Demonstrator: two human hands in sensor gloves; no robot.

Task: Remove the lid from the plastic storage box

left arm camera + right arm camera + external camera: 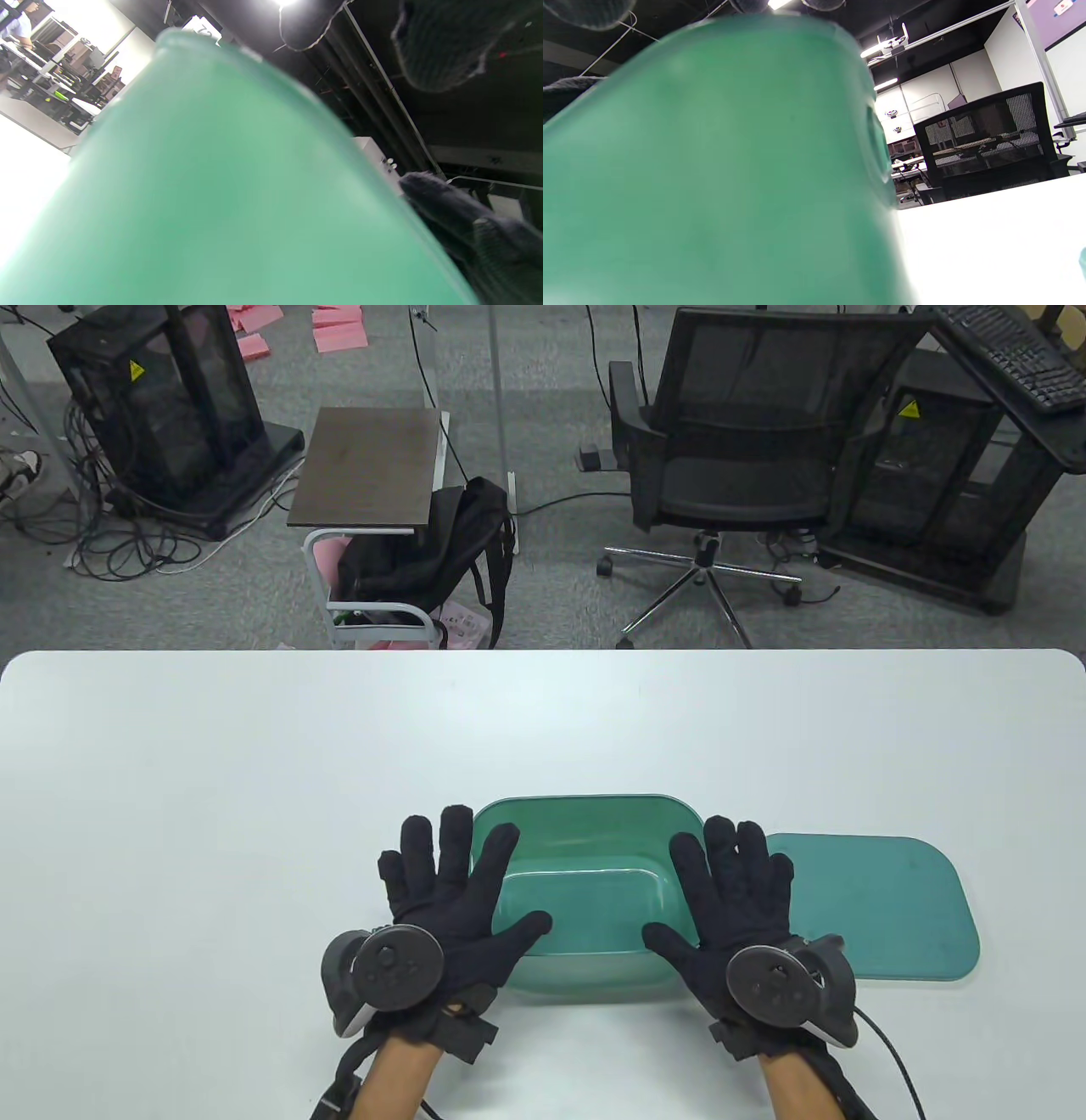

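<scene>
A green plastic storage box [585, 848] stands open on the white table [254, 780] near the front edge. Its flat green lid [882, 903] lies on the table just right of the box, off it. My left hand [462, 891] is spread flat over the box's left end, fingers splayed. My right hand [725, 891] is spread flat over the box's right end, between box and lid. Neither hand holds anything. The left wrist view is filled by the box's green wall [203, 199], and so is the right wrist view [712, 169].
The table's far edge runs across the middle of the table view. Beyond it stand a black office chair [755, 458], a small side table [369, 470] with a black backpack [441, 551], and black cabinets on the floor.
</scene>
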